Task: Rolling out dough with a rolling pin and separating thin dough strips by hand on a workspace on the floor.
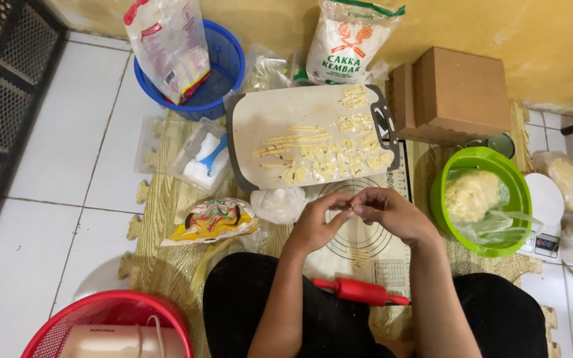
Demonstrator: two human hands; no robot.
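Pale yellow dough is what we are working with: a small dough piece (347,209) sits pinched between the fingertips of our left hand (314,224) and right hand (392,213), both narrowed around it, held up just above the silicone baking mat (366,248) with its printed circles. The piece is mostly hidden by our fingers, so we cannot tell its exact shape.

We take the mat as our landmark. Beyond its far edge lies the pale cutting board (280,122), carrying thin dough strips (293,140) and many small shaped pieces (339,162). On the mat's near edge, against our lap, rests the red rolling pin (358,290). To the mat's right stands the green bowl (447,174), holding a lump of dough (470,195) and a crumpled clear plastic bag. Left of the mat lies a printed wrapper (212,221), and further off the blue basket (228,50). Behind the board a flour bag (349,43) leans on the wall.

We judge the piece to be very light and soft, easily dented or torn, perhaps a little greasy or sticky on the skin. It looks best taken by its ends or edges with fingertips only, with light pressure, since a firm squeeze would likely flatten whatever form it has. The strips on the board look equally tender and liable to stretch or break if lifted by one end.
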